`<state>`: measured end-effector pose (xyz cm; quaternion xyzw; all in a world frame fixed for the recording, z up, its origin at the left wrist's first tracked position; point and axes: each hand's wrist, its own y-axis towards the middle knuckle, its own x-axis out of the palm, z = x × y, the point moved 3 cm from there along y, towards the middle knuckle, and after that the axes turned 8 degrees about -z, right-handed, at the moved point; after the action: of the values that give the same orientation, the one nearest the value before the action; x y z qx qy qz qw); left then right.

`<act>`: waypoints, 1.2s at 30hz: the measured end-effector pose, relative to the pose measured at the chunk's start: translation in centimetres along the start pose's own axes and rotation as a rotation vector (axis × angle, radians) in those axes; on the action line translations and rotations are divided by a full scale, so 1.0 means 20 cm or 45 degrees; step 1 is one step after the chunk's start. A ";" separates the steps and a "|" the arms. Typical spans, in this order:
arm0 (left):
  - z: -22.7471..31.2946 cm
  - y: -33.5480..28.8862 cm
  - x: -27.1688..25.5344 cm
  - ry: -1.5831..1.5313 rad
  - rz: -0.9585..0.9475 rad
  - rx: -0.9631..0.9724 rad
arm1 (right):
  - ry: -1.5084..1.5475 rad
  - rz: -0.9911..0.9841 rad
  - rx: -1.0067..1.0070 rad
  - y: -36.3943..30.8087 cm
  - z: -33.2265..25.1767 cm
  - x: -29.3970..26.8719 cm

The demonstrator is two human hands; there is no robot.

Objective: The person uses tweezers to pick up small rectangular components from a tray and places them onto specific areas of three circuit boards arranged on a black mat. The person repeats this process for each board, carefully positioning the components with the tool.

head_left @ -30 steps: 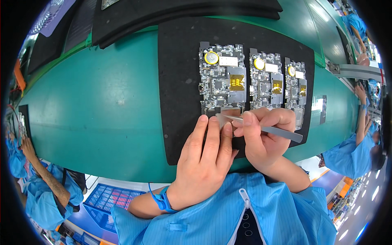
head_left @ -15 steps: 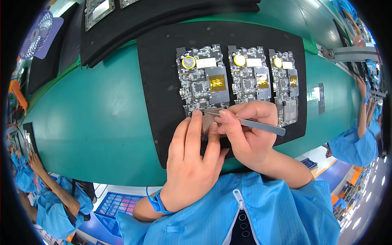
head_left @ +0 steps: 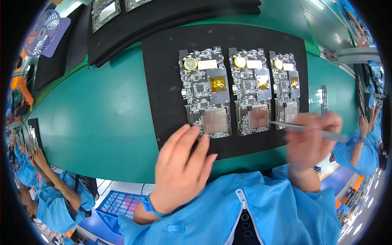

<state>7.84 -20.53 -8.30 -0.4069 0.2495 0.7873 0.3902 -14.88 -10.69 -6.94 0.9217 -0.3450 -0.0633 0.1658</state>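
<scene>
Three circuit boards lie in a row on a black mat. Each has a yellow-rimmed round coin cell at its far end and a patch of amber tape. At the lower left corner of the left board, my left hand rests with fingers spread, fingertips at the board's edge and nothing in them. My right hand, blurred by motion, holds metal tweezers near the right board. Their tips point left, toward the gap beside the middle board.
The mat lies on a green bench. Black foam sheets carry more boards at the far left, beside a purple fan. A metal bar juts in at right. Co-workers in blue sit on both sides; a blue basket stands below.
My right hand has moved right with the tweezers, away from the left board. My left hand has drawn back slightly, uncovering the near part of that board.
</scene>
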 end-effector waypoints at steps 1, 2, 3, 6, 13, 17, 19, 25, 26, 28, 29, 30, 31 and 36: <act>-0.02 -0.03 -0.04 -0.050 0.039 0.003 | 0.023 0.019 0.055 0.05 -0.02 -0.14; -0.05 -0.06 -0.08 0.016 0.115 -0.045 | -0.048 0.146 0.114 0.11 -0.02 -0.30; -0.09 -0.10 -0.12 0.014 0.118 -0.226 | -0.238 0.161 0.199 0.15 0.01 -0.51; -0.17 -0.18 -0.15 -0.474 0.056 -0.707 | -0.345 0.130 0.718 0.18 0.07 -0.76; -0.21 -0.20 -0.11 -0.980 -0.001 -0.796 | -0.379 -0.209 1.202 0.18 0.12 -0.66; -0.12 -0.24 -0.10 -1.338 0.069 -0.745 | -0.350 -0.319 1.207 0.20 0.03 -0.66; -0.07 -0.27 -0.13 -1.428 0.015 -0.745 | -0.221 -0.270 1.181 0.18 -0.02 -0.68; 0.01 -0.29 -0.26 -1.607 0.053 -0.614 | -0.147 -0.387 0.891 0.32 -0.15 -0.74; -0.01 -0.24 -0.29 -1.609 0.115 -0.580 | -0.149 -0.393 0.823 0.35 -0.17 -0.74; -0.04 -0.11 -0.37 -1.595 0.240 -0.517 | -0.156 -0.418 0.718 0.51 -0.15 -0.72; -0.09 -0.10 -0.42 -1.511 0.299 -0.466 | -0.111 -0.431 0.675 0.61 -0.15 -0.61; -0.15 -0.10 -0.47 -1.437 0.362 -0.411 | -0.111 -0.504 0.654 0.71 -0.15 -0.51; -0.20 -0.02 -0.52 -1.423 0.407 -0.347 | -0.134 -0.554 0.639 0.80 -0.16 -0.45; -0.63 0.32 -0.68 -1.403 0.660 -0.292 | -0.293 -0.563 0.510 1.29 0.23 0.03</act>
<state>13.12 -38.77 -3.41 0.0939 0.0159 0.9727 0.2115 -31.38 -30.47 -2.20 0.9754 -0.1582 -0.1326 -0.0768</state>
